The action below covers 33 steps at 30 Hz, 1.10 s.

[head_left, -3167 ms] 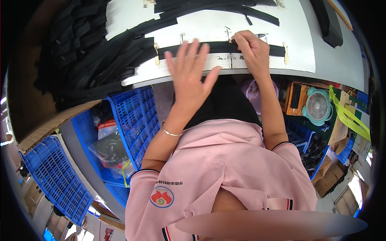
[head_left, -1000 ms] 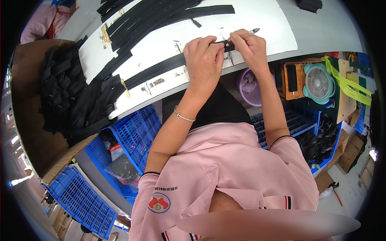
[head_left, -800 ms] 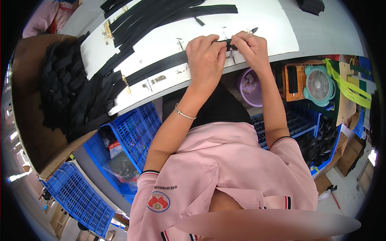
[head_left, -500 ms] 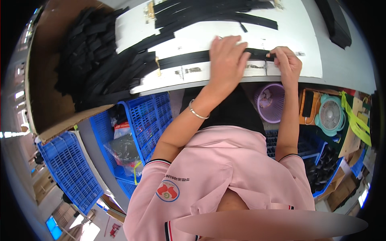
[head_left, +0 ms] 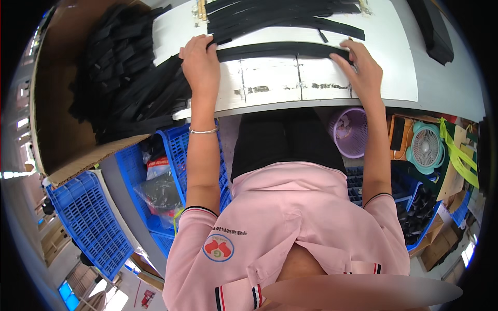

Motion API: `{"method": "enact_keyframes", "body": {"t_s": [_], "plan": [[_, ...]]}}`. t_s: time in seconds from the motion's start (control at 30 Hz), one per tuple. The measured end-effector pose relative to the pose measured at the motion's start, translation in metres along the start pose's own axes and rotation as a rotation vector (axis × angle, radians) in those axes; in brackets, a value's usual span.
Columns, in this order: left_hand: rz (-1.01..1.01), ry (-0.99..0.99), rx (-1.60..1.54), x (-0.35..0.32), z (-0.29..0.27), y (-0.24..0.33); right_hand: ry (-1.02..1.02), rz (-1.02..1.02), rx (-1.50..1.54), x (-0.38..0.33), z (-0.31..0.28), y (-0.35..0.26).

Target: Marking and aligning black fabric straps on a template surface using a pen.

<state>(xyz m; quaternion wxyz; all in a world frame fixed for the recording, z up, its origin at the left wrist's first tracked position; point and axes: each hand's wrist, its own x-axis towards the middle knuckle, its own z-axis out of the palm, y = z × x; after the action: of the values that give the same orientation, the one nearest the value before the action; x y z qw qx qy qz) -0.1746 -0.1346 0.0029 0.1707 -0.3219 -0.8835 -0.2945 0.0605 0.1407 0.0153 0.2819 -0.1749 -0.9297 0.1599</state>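
A long black fabric strip (head_left: 280, 49) stretches left to right between my hands, over a white board (head_left: 270, 75) with dark marks along its near side. At its left end my left hand (head_left: 201, 70), with a bracelet on the wrist, has its fingers closed on the strip. My right hand (head_left: 367, 72) grips the other end between thumb and fingers. Beyond the strip, more black strips (head_left: 259, 18) lie layered on the board. A large heap of black strips (head_left: 116, 49) spreads beside my left hand, its near part reaching to the board's left edge.
A cardboard box (head_left: 54, 103) holds the heap at the left. A dark block-like bar (head_left: 431, 33) lies at the far right. Below the table edge are blue crates (head_left: 91, 217), a purple basket (head_left: 358, 142) and a small teal fan (head_left: 426, 143).
My left hand has moved left from the middle of the board to the strip's left end. The strip has shifted away from the near edge, uncovering marks. My right hand has moved slightly.
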Motion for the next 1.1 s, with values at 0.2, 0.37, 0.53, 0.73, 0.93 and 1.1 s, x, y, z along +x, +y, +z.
{"method": "enact_keyframes", "body": {"t_s": [0.2, 0.37, 0.53, 0.73, 0.93, 1.1], "plan": [[0.115, 0.15, -0.112, -0.003, -0.001, 0.041, 0.142, 0.029, -0.099, 0.019, 0.027, 0.022], [0.297, -0.136, -0.264, -0.039, 0.026, 0.115, 0.205, 0.155, 0.186, 0.007, 0.018, 0.009], [0.305, -0.156, -0.344, -0.056, 0.053, 0.156, 0.23, 0.075, 0.131, -0.045, -0.005, -0.039], [0.329, -0.234, -0.348, -0.066, 0.045, 0.161, 0.161, -0.093, -0.062, -0.08, -0.008, -0.031], [0.28, -0.317, -0.259, -0.088, 0.016, 0.147, 0.208, -0.065, -0.232, -0.084, -0.027, 0.012], [0.106, -0.318, -0.08, -0.111, -0.008, 0.117, 0.235, -0.082, -0.275, -0.087, -0.02, 0.015]]}}
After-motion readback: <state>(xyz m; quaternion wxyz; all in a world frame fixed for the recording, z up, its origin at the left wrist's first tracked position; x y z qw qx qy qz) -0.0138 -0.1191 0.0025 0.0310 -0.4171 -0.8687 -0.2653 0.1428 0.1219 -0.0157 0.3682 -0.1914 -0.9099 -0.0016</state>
